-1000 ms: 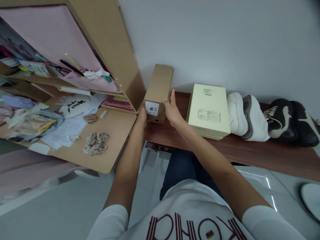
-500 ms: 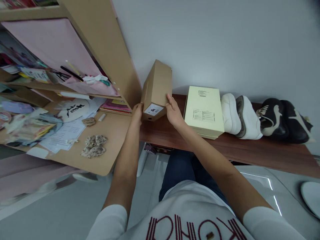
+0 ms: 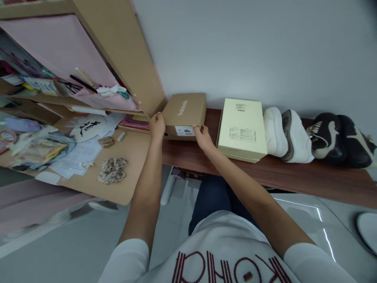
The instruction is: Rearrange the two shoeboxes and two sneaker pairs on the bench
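A brown cardboard shoebox [image 3: 185, 111] lies flat at the left end of the dark wooden shelf [image 3: 188, 151], its printed lid up and a white label on the side facing me. My left hand [image 3: 157, 125] grips its near left corner, fingers bent around the edge. At the near right corner my right hand [image 3: 203, 137] pinches the box, thumb by the label and fingers on the right side. A pale yellow shoebox [image 3: 243, 127] sits to the right of it, apart from my right hand.
White shoes [image 3: 294, 135] and black shoes [image 3: 338, 139] stand in a row farther right along the shelf. On the left, a desk [image 3: 129, 177] holds a scrunchie [image 3: 112, 171], papers and a white cap [image 3: 90, 127]. The desk's tall side panel [image 3: 126, 59] borders the brown box.
The brown shoebox has come down from a tilted, upright pose to lying flat on the shelf. Both hands stayed on it, the left shifting slightly left and up, the right lowering.
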Demonstrator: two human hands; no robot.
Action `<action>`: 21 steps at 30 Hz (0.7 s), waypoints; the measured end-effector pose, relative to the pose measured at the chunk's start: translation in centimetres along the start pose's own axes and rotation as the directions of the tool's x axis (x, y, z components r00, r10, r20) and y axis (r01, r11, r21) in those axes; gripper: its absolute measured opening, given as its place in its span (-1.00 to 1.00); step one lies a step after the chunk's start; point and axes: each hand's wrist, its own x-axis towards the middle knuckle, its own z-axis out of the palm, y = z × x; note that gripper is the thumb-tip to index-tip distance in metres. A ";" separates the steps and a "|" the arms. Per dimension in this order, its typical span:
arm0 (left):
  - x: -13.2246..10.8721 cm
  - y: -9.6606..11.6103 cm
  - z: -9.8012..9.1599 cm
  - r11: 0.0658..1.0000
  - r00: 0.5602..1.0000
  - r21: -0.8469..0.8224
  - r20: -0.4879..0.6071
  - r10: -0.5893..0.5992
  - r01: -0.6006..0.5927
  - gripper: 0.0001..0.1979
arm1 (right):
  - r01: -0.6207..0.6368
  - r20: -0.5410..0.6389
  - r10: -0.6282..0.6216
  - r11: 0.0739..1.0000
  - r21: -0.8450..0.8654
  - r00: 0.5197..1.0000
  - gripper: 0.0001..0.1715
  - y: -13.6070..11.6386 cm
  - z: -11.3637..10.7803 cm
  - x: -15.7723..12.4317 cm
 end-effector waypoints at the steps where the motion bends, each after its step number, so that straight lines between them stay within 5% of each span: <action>1: -0.1 0.0 0.2 1.000 1.000 0.006 -0.017 -0.013 0.014 -0.58 | -0.009 -0.009 0.009 1.000 -0.001 1.000 0.04 0.5 0.1 0.1; 12: -0.3 -0.7 1.6 0.999 0.999 0.017 0.021 -0.038 0.038 -0.59 | -0.012 -0.013 0.013 1.000 0.018 1.000 -0.19 2.7 1.2 1.5; 21: 0.0 0.0 2.2 0.986 0.997 0.166 0.073 -0.004 -0.008 -0.58 | -0.030 -0.034 0.029 0.999 -0.039 0.999 -0.11 1.6 1.5 3.0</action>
